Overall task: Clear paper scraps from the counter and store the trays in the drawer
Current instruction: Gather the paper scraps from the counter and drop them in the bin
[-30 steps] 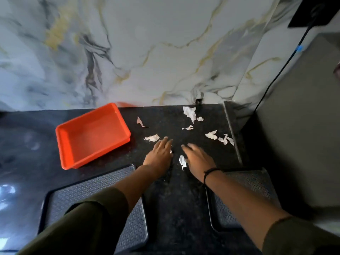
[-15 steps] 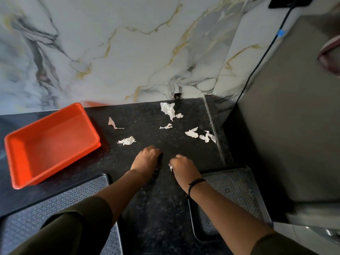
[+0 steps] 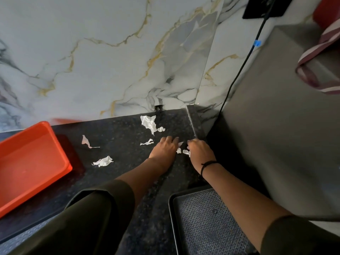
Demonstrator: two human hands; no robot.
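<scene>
No readable text, label, brand, number or sign on any surface in view.

Scraps (image 3: 148, 123) on counter (image 3: 121, 137), tub (image 3: 27, 162) left, tray (image 3: 207, 223) nearer

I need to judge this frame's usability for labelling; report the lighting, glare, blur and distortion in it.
Head view: dim, uneven light; the black counter swallows detail, though the white paper scraps stand out. An orange glow reflects on the counter beside the orange tray. Wide-angle bending curves the counter's back edge and the grey cabinet. The striped cloth at far right is blurred; both hands look reasonably sharp.
</scene>
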